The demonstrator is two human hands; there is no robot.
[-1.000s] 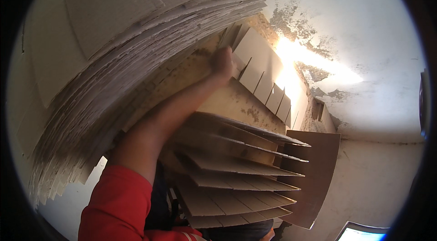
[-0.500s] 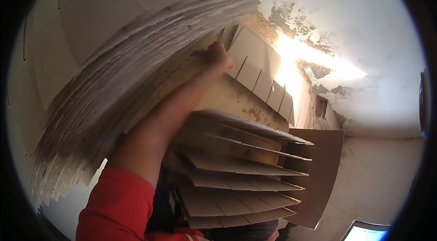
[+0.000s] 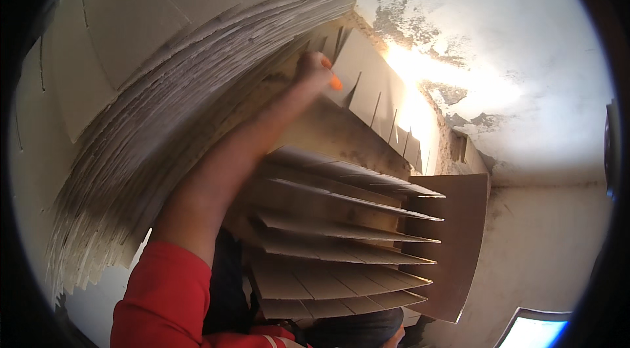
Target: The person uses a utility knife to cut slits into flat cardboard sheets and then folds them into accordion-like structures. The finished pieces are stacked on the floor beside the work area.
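From the lower left my left arm stretches up and away, in a short red sleeve. My left hand [image 3: 314,71] is closed beside slotted cardboard sheets [image 3: 374,92] leaning against the far wall. Bright orange shows at its fingers; whether that is a covering or a held thing I cannot tell, and the fingertips are partly hidden. Below the arm, several slotted cardboard dividers [image 3: 348,276] stand spaced apart in a fan. A bit of skin at the lower edge, likely my right hand [image 3: 396,336], shows no clear fingers.
A tall stack of cardboard sheets [image 3: 157,79] fills the left side. A brown board [image 3: 453,243] stands at the right ends of the dividers. The wall [image 3: 545,138] has peeling paint and a bright sunlit patch. A lit screen [image 3: 535,329] sits at the lower right.
My view has shifted slightly. My left hand stays by the leaning sheets and has turned a little, showing more orange. A gap at one sheet's slit has widened.
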